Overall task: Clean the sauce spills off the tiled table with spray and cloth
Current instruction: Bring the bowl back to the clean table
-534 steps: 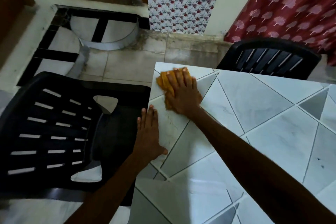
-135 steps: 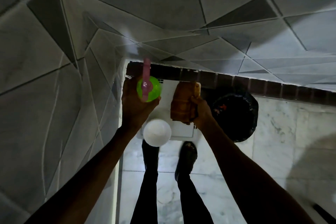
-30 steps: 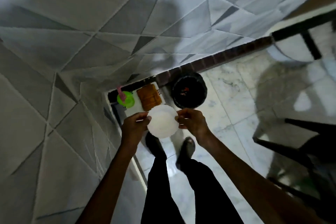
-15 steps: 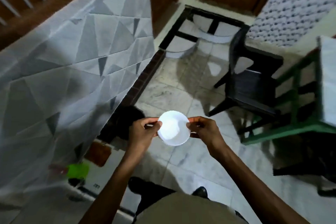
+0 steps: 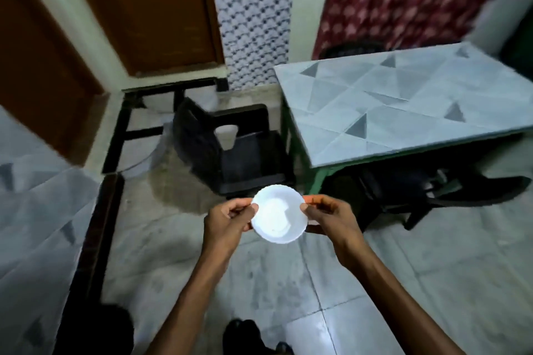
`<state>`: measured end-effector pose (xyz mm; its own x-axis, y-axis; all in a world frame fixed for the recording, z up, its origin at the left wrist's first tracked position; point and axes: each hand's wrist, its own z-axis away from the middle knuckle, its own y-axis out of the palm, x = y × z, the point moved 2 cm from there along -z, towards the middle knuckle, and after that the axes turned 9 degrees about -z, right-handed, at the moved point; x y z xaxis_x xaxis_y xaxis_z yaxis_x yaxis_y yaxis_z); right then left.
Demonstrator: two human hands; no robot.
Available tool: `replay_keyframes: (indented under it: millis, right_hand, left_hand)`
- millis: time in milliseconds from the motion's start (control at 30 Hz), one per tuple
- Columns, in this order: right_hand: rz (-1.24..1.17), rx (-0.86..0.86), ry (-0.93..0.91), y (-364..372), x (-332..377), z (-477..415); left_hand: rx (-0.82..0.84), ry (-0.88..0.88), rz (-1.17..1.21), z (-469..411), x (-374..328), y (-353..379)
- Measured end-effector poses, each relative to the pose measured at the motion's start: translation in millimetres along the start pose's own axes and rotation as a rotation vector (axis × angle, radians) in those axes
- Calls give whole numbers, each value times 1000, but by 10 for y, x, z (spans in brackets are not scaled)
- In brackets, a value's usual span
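I hold one white bowl [image 5: 278,214] by its rim, left hand [image 5: 227,220] and right hand [image 5: 328,215] pinching opposite sides; one tabletop [image 5: 403,101] stands far right, one black chair [image 5: 230,147] at its left end.

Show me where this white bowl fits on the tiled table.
On the tiled table the visible top is all bare tiles, from the end by the black chair rightward. Crowded underneath: a second chair under the near edge.
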<state>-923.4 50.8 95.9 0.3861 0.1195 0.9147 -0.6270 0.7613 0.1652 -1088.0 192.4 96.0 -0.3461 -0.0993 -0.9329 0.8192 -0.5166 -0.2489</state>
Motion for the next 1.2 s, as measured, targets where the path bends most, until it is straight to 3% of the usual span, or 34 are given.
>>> replay_keyframes:
  millis: [233, 700, 1067, 1200]
  right_hand:
    - [-79, -224, -72, -1231, 550, -460]
    - [-129, -459, -54, -3478, 1506, -1689]
    - [-174, -548, -99, -5513, 2001, -1989]
    - [-155, -540, -142, -6607, 2267, -2082]
  left_hand:
    - [234, 110, -101, -580, -653, 1467]
    - [432, 194, -189, -1525, -1655, 4273]
    - [541, 232, -236, -1344, -2204, 6444]
    - [521, 246, -170, -1053, -2413, 7501]
